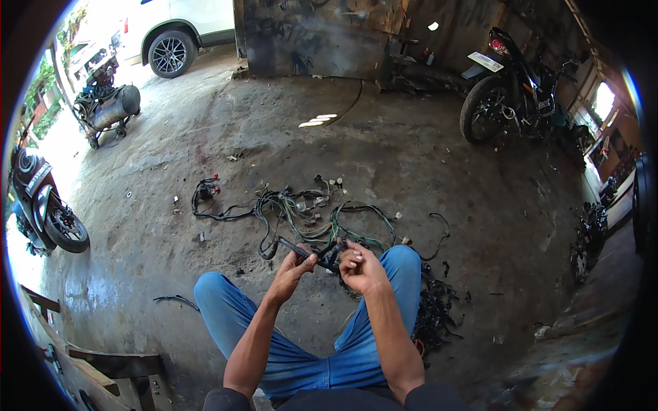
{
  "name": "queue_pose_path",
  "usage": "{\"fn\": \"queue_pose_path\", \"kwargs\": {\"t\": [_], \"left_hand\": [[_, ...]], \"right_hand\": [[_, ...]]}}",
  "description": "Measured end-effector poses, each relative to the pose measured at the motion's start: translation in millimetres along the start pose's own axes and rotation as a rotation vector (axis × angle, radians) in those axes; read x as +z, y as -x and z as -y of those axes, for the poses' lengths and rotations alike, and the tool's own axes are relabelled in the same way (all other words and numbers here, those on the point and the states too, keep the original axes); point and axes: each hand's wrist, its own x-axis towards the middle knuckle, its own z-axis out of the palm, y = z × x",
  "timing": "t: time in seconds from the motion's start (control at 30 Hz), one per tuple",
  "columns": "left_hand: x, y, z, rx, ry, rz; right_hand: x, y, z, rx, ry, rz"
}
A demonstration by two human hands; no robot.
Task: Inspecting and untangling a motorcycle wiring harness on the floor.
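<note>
A vehicle wiring harness (291, 205) lies spread over the concrete floor in front of my knees, its black-taped bundles splitting into thin green and dark wires with small connectors. My left hand (295, 268) is closed round a thick black-wrapped length of it, thumb on top. Close beside it, my right hand (360, 267) has its fingers curled at another dark part of the same bundle; what exactly lies between those fingertips is too small to tell. A black connector block with red tips (205, 190) rests at the harness's far left end.
Black tape scraps (436, 308) are heaped beside my right knee, and a short loose wire (177, 299) lies left. A wooden bench (116, 363) stands lower left. Motorcycles (510, 96) stand right and left, an air compressor (113, 109) far left, and a white car (181, 27) behind.
</note>
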Motion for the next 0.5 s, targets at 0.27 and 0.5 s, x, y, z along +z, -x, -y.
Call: {"fn": "queue_pose_path", "kwargs": {"t": [0.27,0.5], "left_hand": [[-13.9,2.2,-6.8,0.066,0.183,-0.148],[-21.6,2.2,3.6,0.042,0.101,-0.260]], "right_hand": [[39.6,57.0,-3.2,-0.288,-0.083,0.645],[28.6,102.5,13.3,-0.432,0.593,0.889]]}}
